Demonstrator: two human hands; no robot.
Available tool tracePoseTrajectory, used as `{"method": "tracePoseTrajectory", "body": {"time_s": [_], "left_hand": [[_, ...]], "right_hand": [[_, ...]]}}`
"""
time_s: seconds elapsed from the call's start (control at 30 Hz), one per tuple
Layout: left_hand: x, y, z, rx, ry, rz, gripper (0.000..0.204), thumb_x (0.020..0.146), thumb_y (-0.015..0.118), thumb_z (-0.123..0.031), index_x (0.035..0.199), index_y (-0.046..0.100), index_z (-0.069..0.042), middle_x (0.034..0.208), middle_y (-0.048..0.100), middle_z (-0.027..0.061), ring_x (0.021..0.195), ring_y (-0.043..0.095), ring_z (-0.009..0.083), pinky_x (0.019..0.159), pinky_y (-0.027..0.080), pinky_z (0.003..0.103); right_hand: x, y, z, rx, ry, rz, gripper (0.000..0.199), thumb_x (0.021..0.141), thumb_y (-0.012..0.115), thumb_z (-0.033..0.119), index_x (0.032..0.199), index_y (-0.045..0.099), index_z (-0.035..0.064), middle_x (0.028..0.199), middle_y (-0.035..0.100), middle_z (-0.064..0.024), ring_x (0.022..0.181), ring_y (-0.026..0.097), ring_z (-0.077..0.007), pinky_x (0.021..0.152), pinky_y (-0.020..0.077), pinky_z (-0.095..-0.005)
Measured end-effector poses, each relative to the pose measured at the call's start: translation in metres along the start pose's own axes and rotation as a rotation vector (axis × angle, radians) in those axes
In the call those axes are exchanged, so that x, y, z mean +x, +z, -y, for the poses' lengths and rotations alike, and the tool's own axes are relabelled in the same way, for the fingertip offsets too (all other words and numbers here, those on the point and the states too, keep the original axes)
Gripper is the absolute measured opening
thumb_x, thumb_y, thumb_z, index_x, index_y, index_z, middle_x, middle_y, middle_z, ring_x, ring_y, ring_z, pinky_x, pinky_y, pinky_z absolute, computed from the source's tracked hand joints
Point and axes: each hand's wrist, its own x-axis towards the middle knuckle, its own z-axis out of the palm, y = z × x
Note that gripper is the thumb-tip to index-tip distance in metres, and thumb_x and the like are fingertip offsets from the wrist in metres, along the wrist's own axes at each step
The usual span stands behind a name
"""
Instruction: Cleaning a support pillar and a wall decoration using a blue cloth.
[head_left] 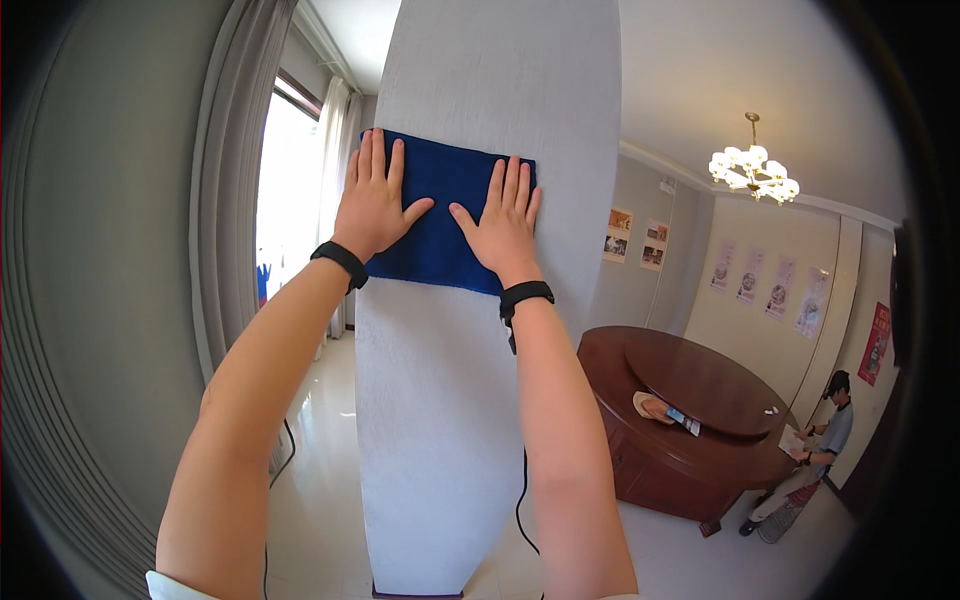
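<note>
A dark blue cloth [445, 245] is spread flat against the face of a pale grey pillar [440, 400]. My left hand [378, 208] presses on its left part, fingers straight and pointing up, thumb stretched toward the middle. On the right part of the cloth lies my right hand [503, 222], also flat, with its little finger at the cloth's right edge. Both hands are open and grip nothing. The two thumbs point at each other with a small gap of cloth between them. A black band circles each wrist.
Right of the pillar stands a large round brown table [690, 390] with a tan hat [655, 406] on it. A person [832, 430] stands at its far right, holding papers. A lit chandelier [752, 170] hangs above. Grey curtains [235, 180] and a window are at left.
</note>
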Motion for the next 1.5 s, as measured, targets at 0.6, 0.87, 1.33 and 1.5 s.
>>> {"method": "tracePoseTrajectory", "body": {"time_s": [0.6, 0.87, 1.33, 1.5], "left_hand": [[-0.184, 0.000, -0.074, -0.127, -0.056, 0.156, 0.085, 0.095, 0.053, -0.055, 0.151, 0.031, 0.006, 0.157, 0.021, 0.0329, 0.148, 0.017, 0.0459, 0.121, 0.014, 0.052], [-0.208, 0.016, -0.161, -0.230, 0.054, 0.220, 0.082, 0.092, 0.054, -0.052, 0.147, 0.037, 0.007, 0.153, 0.027, 0.0370, 0.146, 0.021, 0.0494, 0.120, 0.015, 0.056], [-0.098, 0.017, -0.159, -0.276, 0.134, 0.130, 0.084, 0.088, 0.063, -0.046, 0.145, 0.036, 0.010, 0.152, 0.026, 0.0388, 0.145, 0.021, 0.0504, 0.120, 0.015, 0.056], [0.019, 0.028, -0.147, -0.229, 0.172, -0.117, 0.085, 0.088, 0.063, -0.047, 0.146, 0.036, 0.009, 0.152, 0.027, 0.0378, 0.145, 0.023, 0.0494, 0.120, 0.015, 0.055]], "right_hand": [[-0.189, 0.001, 0.012, -0.034, 0.025, 0.152, 0.092, 0.091, 0.059, 0.056, 0.154, 0.025, -0.0023, 0.162, 0.017, -0.0229, 0.152, 0.011, -0.0361, 0.122, 0.0067, -0.0553], [-0.270, -0.007, -0.042, -0.070, 0.335, 0.126, 0.093, 0.091, 0.064, 0.047, 0.154, 0.020, -0.0041, 0.163, 0.013, -0.0254, 0.152, 0.009, -0.0392, 0.121, 0.0047, -0.0570], [-0.145, -0.020, -0.068, -0.040, 0.244, -0.030, 0.093, 0.087, 0.065, 0.039, 0.153, 0.020, -0.0088, 0.161, 0.014, -0.0292, 0.151, 0.010, -0.0423, 0.121, 0.0080, -0.0571], [-0.019, -0.022, -0.120, -0.076, 0.053, -0.177, 0.091, 0.088, 0.066, 0.041, 0.152, 0.024, -0.0066, 0.159, 0.020, -0.0286, 0.150, 0.016, -0.0422, 0.119, 0.0185, -0.0570]]}}
